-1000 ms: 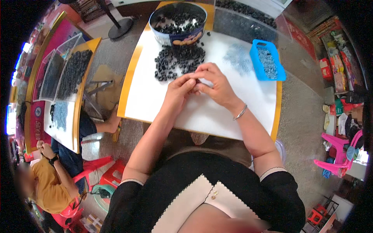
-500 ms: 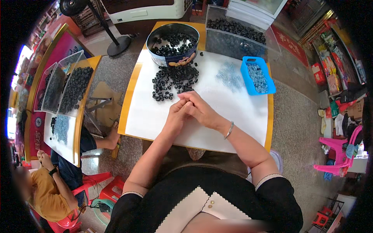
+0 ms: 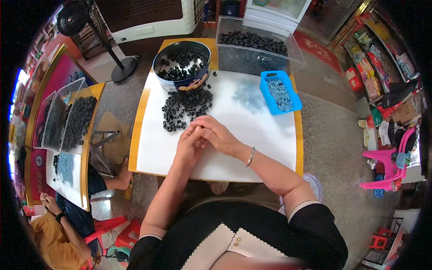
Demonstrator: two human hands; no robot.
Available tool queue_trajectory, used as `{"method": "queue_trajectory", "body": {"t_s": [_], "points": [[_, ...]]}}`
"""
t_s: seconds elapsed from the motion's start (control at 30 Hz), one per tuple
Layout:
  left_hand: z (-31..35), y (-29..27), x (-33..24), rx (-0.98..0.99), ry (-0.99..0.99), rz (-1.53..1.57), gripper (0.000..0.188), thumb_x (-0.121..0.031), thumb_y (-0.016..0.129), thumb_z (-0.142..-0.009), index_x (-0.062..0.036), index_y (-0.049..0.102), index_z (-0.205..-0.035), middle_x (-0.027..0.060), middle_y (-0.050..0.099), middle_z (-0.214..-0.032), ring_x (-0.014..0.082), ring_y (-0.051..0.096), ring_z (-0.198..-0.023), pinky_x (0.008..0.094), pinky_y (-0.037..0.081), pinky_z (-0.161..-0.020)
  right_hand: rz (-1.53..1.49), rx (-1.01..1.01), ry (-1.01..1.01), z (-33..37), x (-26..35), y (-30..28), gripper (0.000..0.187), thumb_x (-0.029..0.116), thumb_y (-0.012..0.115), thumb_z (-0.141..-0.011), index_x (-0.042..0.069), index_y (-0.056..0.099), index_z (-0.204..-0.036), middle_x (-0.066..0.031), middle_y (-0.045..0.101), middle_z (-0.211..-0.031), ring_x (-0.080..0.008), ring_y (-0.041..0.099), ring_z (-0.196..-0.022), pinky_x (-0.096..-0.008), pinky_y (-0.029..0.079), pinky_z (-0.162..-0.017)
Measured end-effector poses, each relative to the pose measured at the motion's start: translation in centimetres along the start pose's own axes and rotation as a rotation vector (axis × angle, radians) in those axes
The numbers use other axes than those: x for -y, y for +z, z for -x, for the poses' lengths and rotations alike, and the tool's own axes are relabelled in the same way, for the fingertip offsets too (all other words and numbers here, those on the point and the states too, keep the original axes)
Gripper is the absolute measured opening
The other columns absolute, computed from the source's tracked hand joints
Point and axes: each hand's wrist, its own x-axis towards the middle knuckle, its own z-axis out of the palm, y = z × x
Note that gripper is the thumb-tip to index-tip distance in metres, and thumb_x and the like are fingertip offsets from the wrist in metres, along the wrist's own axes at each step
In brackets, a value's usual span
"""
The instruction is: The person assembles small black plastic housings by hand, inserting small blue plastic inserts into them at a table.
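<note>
Black rings [image 3: 186, 108] lie just beyond both hands' touching fingers [image 3: 200, 132].

Both hands, left hand [image 3: 190, 145] and right hand [image 3: 219, 135], meet at the middle of a white table [image 3: 265, 148]. Bare surface lies open to their right and along the near edge on both sides. Ahead, a heap of black rings [image 3: 185, 106] lies just beyond the fingertips, backed by a round tin [image 3: 181, 66]. A blue tray [image 3: 279, 92] and a clear bin [image 3: 256, 47] close off the far right corner, with a patch of small clear bits [image 3: 247, 95] between heap and tray.
</note>
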Motion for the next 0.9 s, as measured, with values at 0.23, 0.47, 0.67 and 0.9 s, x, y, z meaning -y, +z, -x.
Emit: {"method": "queue_trajectory", "body": {"t_s": [0.23, 0.47, 0.67, 0.9], "points": [[-0.7, -0.3, -0.4, 0.120, -0.067, 0.090, 0.028, -0.020, 0.054, -0.091, -0.0039, 0.053, -0.114, -0.0011, 0.057, -0.083, 0.0067, 0.051, -0.070, 0.0216, 0.043, -0.062, 0.275, -0.042, -0.121, 0.0, 0.1, -0.7, 0.029, 0.021, 0.051, -0.091, 0.005, 0.054, -0.114, -0.0137, 0.048, -0.110, -0.0277, 0.055, -0.094, -0.0323, 0.046, -0.081], [-0.6, 0.4, -0.6, -0.022, -0.035, -0.026, 0.031, -0.023, 0.051, -0.093, -0.0043, 0.049, -0.117, -0.0006, 0.057, -0.083, 0.0078, 0.052, -0.070, 0.0227, 0.044, -0.065, 0.514, -0.034, -0.183, -0.1, 1.5, -0.9, 0.029, 0.009, 0.052, -0.085, 0.005, 0.051, -0.113, -0.0152, 0.047, -0.111, -0.0313, 0.055, -0.095, -0.0343, 0.048, -0.080], [-0.8, 0.0, -0.3, 0.020, 0.033, -0.046, 0.036, -0.023, 0.052, -0.092, -0.0038, 0.045, -0.122, 0.0015, 0.059, -0.093, 0.0081, 0.057, -0.077, 0.0219, 0.047, -0.069, 0.446, 0.059, -0.065, -0.4, 1.8, -1.1, 0.031, 0.009, 0.054, -0.083, 0.005, 0.050, -0.113, -0.0164, 0.044, -0.115, -0.0321, 0.050, -0.103, -0.0363, 0.044, -0.086], [-0.6, 0.1, -0.7, 0.052, -0.028, -0.019, 0.041, -0.021, 0.060, -0.087, -0.0022, 0.047, -0.121, 0.0019, 0.059, -0.094, 0.0084, 0.056, -0.073, 0.0211, 0.047, -0.064, 0.553, -0.009, -0.151, 0.0, 2.0, -1.1, 0.032, 0.011, 0.055, -0.081, 0.004, 0.052, -0.112, -0.0150, 0.045, -0.116, -0.0315, 0.044, -0.107, -0.0375, 0.039, -0.092]]}}
